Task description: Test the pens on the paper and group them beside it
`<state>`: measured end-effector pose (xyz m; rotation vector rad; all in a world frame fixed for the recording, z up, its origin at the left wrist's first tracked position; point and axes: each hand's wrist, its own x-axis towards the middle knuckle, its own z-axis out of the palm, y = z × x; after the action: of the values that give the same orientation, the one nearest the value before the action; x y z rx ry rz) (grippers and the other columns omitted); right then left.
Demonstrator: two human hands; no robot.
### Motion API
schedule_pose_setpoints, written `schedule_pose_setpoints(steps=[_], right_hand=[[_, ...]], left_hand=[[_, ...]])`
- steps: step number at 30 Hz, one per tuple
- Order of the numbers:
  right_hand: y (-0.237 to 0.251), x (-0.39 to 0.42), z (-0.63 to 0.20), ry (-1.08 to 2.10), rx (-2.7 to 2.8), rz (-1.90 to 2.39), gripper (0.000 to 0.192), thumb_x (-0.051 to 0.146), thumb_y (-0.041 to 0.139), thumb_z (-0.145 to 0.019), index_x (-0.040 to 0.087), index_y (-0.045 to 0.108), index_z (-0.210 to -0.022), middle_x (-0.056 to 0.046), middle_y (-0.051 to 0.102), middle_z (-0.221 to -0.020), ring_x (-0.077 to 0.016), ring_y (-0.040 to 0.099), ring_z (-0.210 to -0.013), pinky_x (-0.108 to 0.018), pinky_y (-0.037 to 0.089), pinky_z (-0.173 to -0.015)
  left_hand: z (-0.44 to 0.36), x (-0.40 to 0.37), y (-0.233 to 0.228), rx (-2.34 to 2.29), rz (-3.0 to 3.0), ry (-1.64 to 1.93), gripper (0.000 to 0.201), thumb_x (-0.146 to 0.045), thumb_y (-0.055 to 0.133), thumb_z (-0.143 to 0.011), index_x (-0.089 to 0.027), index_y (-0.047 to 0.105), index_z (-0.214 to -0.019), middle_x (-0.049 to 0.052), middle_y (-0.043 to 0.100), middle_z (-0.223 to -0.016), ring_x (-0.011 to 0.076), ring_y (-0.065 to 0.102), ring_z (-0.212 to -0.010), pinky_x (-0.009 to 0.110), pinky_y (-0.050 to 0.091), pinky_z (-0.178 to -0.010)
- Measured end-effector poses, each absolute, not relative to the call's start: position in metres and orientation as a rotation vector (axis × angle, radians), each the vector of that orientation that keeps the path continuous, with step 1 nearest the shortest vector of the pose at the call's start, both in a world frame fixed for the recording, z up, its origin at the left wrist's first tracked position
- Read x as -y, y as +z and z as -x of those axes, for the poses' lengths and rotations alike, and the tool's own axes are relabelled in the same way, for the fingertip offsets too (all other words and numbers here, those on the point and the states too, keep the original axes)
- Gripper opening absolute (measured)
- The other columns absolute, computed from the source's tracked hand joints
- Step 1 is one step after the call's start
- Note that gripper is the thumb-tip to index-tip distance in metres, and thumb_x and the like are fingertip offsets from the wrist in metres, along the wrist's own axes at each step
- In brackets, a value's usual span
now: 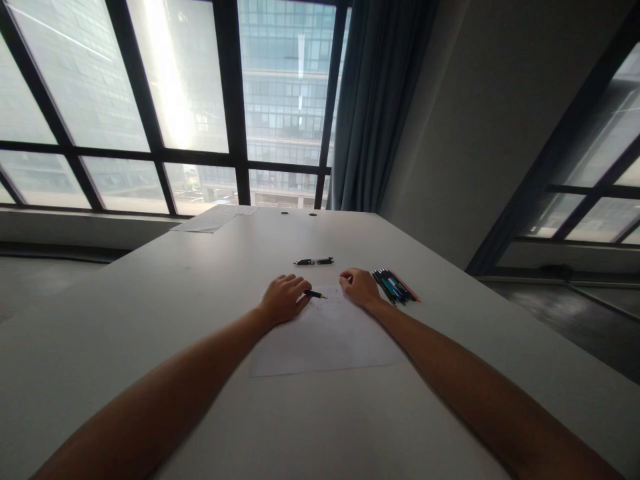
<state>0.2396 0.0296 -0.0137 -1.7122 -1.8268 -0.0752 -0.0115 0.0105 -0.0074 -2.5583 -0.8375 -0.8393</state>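
My left hand (pixel 285 299) rests on the upper left of a white sheet of paper (pixel 325 347). Its thumb and fingers close on a black pen (pixel 315 294) with a yellow band near its tip, which points right over faint, fine marks on the sheet. At the sheet's upper right lies my right hand (pixel 359 287), its fingers curled in and no object showing in them. Just right of that hand is a row of several pens (pixel 395 287), mostly dark, with blue, green and pinkish-red ones. Beyond both hands, a black-and-clear pen (pixel 313 261) lies crosswise.
A long white table (pixel 240 240) stretches away from me. Loose papers (pixel 213 219) lie at its far left, and two dark round spots (pixel 299 214) sit near the far edge. Behind are large windows (pixel 285 87), a blue-grey curtain (pixel 380 100) and a grey wall.
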Motion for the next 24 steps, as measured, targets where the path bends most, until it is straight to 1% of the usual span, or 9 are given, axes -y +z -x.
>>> schedule_pose_setpoints(steps=[18, 22, 24], right_hand=[[-0.0155, -0.0328, -0.2417, -0.076, 1.814, 1.724, 0.018, 0.025, 0.057, -0.082, 0.019, 0.073, -0.087, -0.005, 0.073, -0.088, -0.0183, 0.065, -0.082, -0.026, 0.045, -0.078], [-0.0133, -0.0317, -0.2416, -0.083, 1.778, 1.672, 0.016, 0.025, 0.057, -0.080, 0.018, 0.072, -0.084, -0.004, 0.072, -0.084, -0.0177, 0.064, -0.076, -0.026, 0.045, -0.073], [-0.0094, -0.0283, -0.2392, -0.127, 1.733, 1.587, 0.016, 0.026, 0.057, -0.080, 0.018, 0.070, -0.085, -0.004, 0.071, -0.083, -0.0167, 0.062, -0.071, -0.027, 0.045, -0.070]], left_hand=[[0.0114, -0.0094, -0.0069, 0.848, 2.551, -0.859, 0.017, -0.033, 0.052, -0.091, -0.019, 0.061, -0.091, 0.003, 0.065, -0.080, 0.0174, 0.058, -0.075, 0.030, 0.040, -0.069], [0.0109, -0.0082, -0.0057, 0.865, 2.560, -0.855, 0.018, -0.034, 0.051, -0.092, -0.018, 0.061, -0.091, 0.003, 0.065, -0.080, 0.0177, 0.058, -0.076, 0.030, 0.041, -0.069], [0.0104, -0.0073, -0.0049, 0.895, 2.564, -0.852, 0.024, -0.040, 0.052, -0.092, -0.018, 0.061, -0.092, 0.004, 0.066, -0.080, 0.0183, 0.058, -0.076, 0.031, 0.041, -0.069]])
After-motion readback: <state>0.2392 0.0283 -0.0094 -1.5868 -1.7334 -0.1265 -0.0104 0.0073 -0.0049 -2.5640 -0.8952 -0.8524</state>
